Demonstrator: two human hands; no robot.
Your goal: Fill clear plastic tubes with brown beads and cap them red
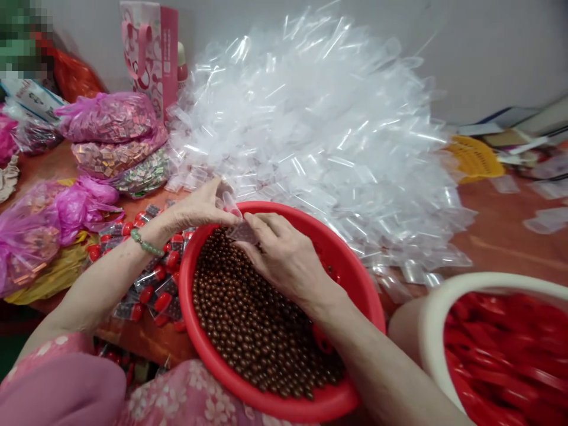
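Over the far left rim of a red basin (190, 319), both my hands work close together. My left hand (202, 204), with a green bead bracelet (148, 244) at the wrist, is closed round a clear plastic sleeve (231, 204). My right hand (286, 254) pinches clear plastic (243, 232) just below the left fingertips; whether it is the same sleeve I cannot tell. Small round brown beads (248, 313) lie heaped in the basin under the hands. Beneath my left forearm are several small clear packets with red ends (164, 302).
A large heap of clear plastic sleeves (310, 118) rises behind the basin. At right, a white tub (430, 319) holds red plastic pieces (506, 361). Pink bags of small pieces (110, 118) are stacked left, near a pink paper bag (148, 59). A yellow basket (477, 157) sits far right.
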